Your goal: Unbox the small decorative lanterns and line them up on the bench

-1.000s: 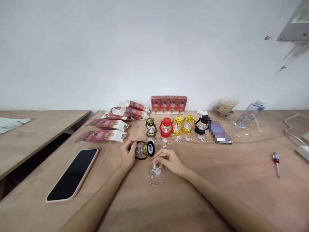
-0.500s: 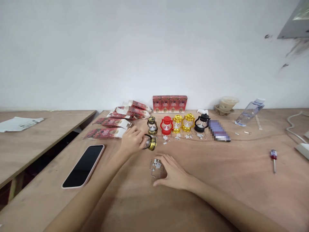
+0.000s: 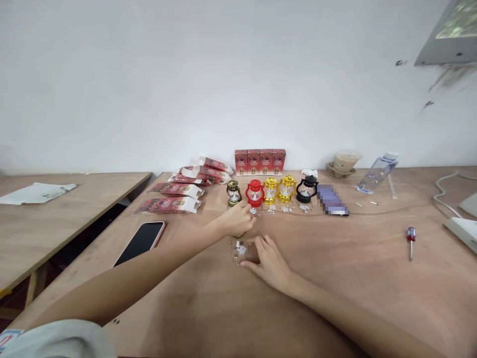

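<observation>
My left hand [image 3: 238, 219] is closed around a small bronze-and-black lantern. Only the lantern's base [image 3: 239, 235] shows below the hand; the rest is hidden. Just in front lie small loose metal parts [image 3: 241, 248], with bent wire pieces and a white tag-like piece. My right hand [image 3: 270, 258] rests on the table at their right side, fingers spread and thumb apart, holding nothing. Behind stand another bronze lantern [image 3: 233, 193], a red lantern [image 3: 255, 194], a gold lantern [image 3: 270, 192], a second gold lantern [image 3: 286, 190] and a black lantern [image 3: 307, 190].
Opened red boxes [image 3: 169, 205] lie at the left, and upright red boxes [image 3: 260, 162] stand against the wall. A phone [image 3: 139, 242] lies near my left forearm. To the right are a blurred phone-like item [image 3: 331, 200], a cup [image 3: 346, 161], a bottle [image 3: 376, 174] and a screwdriver [image 3: 410, 241].
My left hand has moved right with the bronze lantern, which has gone from tilted to base-down behind the loose parts. My right hand stays beside those parts. The view has shifted slightly.
</observation>
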`<action>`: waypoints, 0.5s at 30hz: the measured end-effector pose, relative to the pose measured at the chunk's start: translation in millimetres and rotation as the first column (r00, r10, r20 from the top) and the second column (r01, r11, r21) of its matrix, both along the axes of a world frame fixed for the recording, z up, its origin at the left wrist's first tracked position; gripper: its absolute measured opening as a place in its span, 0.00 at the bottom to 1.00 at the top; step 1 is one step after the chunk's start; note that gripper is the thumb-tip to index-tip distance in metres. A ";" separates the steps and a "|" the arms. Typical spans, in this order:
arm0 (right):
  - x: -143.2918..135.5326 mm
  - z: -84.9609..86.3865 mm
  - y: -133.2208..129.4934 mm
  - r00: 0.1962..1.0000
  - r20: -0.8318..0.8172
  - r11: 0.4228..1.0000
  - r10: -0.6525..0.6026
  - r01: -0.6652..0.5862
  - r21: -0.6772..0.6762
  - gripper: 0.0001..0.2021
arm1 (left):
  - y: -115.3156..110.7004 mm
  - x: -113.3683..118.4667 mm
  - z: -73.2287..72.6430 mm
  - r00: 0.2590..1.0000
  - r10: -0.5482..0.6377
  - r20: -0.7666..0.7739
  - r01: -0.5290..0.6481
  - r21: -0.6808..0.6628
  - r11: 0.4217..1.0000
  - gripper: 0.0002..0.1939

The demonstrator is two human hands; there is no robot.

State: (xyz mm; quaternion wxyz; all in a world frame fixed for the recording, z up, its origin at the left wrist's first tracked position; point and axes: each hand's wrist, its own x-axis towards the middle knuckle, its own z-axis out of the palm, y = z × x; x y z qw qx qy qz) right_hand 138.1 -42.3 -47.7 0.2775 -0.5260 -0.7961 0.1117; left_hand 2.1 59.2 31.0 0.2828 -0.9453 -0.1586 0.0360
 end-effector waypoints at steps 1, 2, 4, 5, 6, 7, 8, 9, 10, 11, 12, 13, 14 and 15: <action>-1.1 0.5 0.6 1.000 -0.008 1.000 0.004 -0.004 -0.001 0.17 | 0.5 -0.8 0.6 1.000 0.001 -0.003 -0.001 0.004 1.000 0.08; -2.4 1.2 1.4 1.000 -0.016 1.000 0.010 -0.010 -0.002 0.17 | 1.2 -1.8 1.3 1.000 0.001 -0.005 -0.001 0.009 1.000 0.08; -5.8 2.4 3.7 0.999 -0.029 1.000 0.016 -0.016 -0.002 0.16 | 3.2 -3.8 2.7 1.000 0.000 -0.008 0.001 0.017 1.000 0.07; -7.6 2.8 5.0 0.999 -0.033 1.000 0.016 -0.016 -0.002 0.15 | 4.4 -4.8 3.0 1.000 -0.002 -0.008 0.002 0.022 1.000 0.07; -9.5 3.1 6.4 0.999 -0.033 1.000 0.015 -0.015 -0.002 0.15 | 5.8 -5.8 3.1 1.000 -0.003 -0.007 0.004 0.026 1.000 0.07; -11.4 3.2 7.8 0.999 -0.031 1.000 0.011 -0.012 -0.003 0.14 | 7.2 -6.8 2.9 1.000 -0.006 -0.007 0.006 0.031 0.999 0.06; -13.2 3.2 9.1 1.000 -0.027 1.000 0.006 -0.006 -0.004 0.13 | 8.6 -7.5 2.4 1.000 -0.008 -0.006 0.008 0.038 0.999 0.06; -14.9 3.2 10.4 1.000 -0.024 1.000 0.000 0.000 -0.005 0.13 | 10.2 -8.1 1.8 1.000 -0.009 -0.004 0.009 0.046 0.999 0.05; -16.4 3.1 11.8 1.000 -0.023 1.000 -0.006 0.006 -0.005 0.12 | 11.7 -8.5 1.2 1.000 -0.010 -0.001 0.010 0.056 0.998 0.05; -17.8 3.1 13.3 1.000 -0.023 1.000 -0.013 0.013 -0.006 0.12 | 13.2 -8.8 1.0 1.000 -0.012 0.004 0.011 0.066 0.998 0.06; -19.0 2.9 15.0 1.000 -0.023 1.000 -0.020 0.020 -0.004 0.12 | 14.4 -8.8 1.3 1.000 -0.015 0.009 0.014 0.076 0.997 0.06; -20.3 2.6 17.1 0.999 -0.022 1.000 -0.026 0.026 -0.001 0.12 | 15.2 -8.9 2.4 1.000 -0.018 0.014 0.017 0.084 0.996 0.06; -21.6 2.0 19.5 0.999 -0.018 0.999 -0.032 0.032 0.005 0.11 | 15.1 -8.9 4.3 0.999 -0.027 0.022 0.025 0.094 0.995 0.07; -23.0 1.0 22.2 0.999 -0.011 0.999 -0.040 0.040 0.011 0.10 | 14.0 -9.1 6.9 0.998 -0.047 0.036 0.043 0.104 0.994 0.07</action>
